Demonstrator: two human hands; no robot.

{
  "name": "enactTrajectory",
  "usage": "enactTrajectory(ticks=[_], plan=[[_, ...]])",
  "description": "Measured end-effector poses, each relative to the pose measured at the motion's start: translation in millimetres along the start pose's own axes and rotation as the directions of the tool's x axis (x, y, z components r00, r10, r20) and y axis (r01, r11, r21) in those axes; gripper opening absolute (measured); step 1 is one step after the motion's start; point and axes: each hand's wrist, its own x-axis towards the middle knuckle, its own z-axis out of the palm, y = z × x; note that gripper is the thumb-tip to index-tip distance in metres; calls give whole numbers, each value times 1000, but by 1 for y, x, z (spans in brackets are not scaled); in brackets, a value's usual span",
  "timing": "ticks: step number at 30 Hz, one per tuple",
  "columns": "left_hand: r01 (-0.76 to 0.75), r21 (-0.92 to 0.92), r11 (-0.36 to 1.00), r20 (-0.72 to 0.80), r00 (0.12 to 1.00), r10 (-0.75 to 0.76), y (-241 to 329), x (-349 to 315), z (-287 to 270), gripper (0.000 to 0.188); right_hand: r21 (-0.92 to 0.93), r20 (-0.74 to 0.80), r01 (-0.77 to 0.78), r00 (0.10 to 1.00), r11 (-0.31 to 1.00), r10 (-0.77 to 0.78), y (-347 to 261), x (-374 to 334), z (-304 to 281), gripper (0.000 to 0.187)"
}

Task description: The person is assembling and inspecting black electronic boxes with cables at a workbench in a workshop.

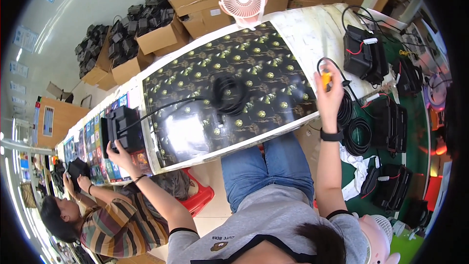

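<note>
My left hand [121, 159] reaches out to the left, its fingers curled on the near edge of a black box [123, 128]. From that box a black cable runs right to a coil [229, 96] lying on the dark patterned mat [195, 76]. On the right, my right hand [330, 99] is raised by the table's right side. Its fingers are closed round a small yellow-orange object [326, 79], whose kind I cannot make out. A black cable loops close behind that hand.
A pink fan [243, 1] stands at the table's far edge. On the right, black boxes [361, 55] with red and white leads and coiled cables [357, 136] lie on green. At left, a co-worker [115, 220] handles another black box [78, 168]. Cartons [161, 39] stand beyond.
</note>
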Motion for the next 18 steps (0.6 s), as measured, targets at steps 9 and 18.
enactTrajectory(ticks=[9,18], plan=[[-513,198,835,-150,826,543,107,-42,3,34,-746,-345,-106,906,657,-245,104,83,-130,40],[-597,-440,671,562,399,724,233,-159,63,42,-622,-279,-312,945,718,169,165,101,-166,76]])
